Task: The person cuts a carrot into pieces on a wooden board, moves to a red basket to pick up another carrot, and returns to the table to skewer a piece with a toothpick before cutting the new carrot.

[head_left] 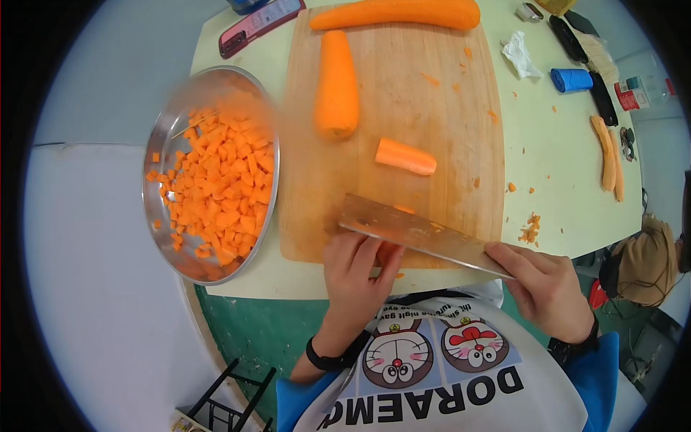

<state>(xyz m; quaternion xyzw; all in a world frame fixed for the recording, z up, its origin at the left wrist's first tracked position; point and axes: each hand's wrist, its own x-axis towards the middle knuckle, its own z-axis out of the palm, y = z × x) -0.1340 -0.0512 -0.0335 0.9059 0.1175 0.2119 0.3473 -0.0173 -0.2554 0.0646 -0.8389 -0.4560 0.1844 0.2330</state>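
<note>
A wide-bladed cleaver (417,229) slants over the near edge of the wooden cutting board (461,93), one face of its blade tipped up. My right hand (543,291) is closed round its handle end, hiding the handle. At the far left end of the blade, my left hand (360,270) has its fingers bent, with the tips hidden behind the metal. Beyond the blade lies a short cut carrot piece (405,156). Farther up the board are a thick peeled carrot section (337,86) and a long carrot (403,12). Small orange bits lie by the blade.
Left of the board stands a steel bowl (149,209) holding many carrot cubes (223,180). A phone (259,27) lies behind it. To the right are a crumpled tissue (521,55), a blue roll (571,80), thin carrot strips (607,155), a plastic bottle (648,86) and carrot scraps (530,229).
</note>
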